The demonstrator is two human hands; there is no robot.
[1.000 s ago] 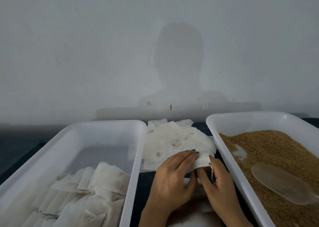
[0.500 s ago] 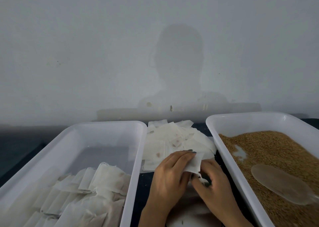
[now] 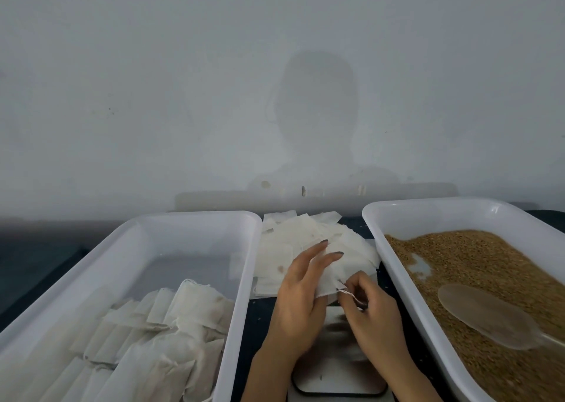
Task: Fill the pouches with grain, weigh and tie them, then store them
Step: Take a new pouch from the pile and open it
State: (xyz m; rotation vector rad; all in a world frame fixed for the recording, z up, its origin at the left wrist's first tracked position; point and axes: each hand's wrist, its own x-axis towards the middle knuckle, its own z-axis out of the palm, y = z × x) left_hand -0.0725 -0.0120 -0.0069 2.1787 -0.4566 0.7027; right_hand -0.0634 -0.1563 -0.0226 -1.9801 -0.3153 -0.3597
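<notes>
Grey wall, dark desk [image 3: 46, 264]. Step looks like prepping an empty pouch [image 3: 331, 279], held mid-desk above the scale [image 3: 339, 380]. Left hand [image 3: 301, 297] grips the pouch, right hand [image 3: 371, 310] pinches its drawstring [image 3: 351, 296]. Next, likely: open the mouth, take the scoop [image 3: 486, 316] from the grain tub [image 3: 374, 236] on the right.

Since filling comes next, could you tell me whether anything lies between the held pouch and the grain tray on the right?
Nothing visible does. The thin white fabric pouch, held by the left hand, its string pinched by the right hand, sits just beside the white plastic tray; only its rim separates it from the brown grain.
</notes>
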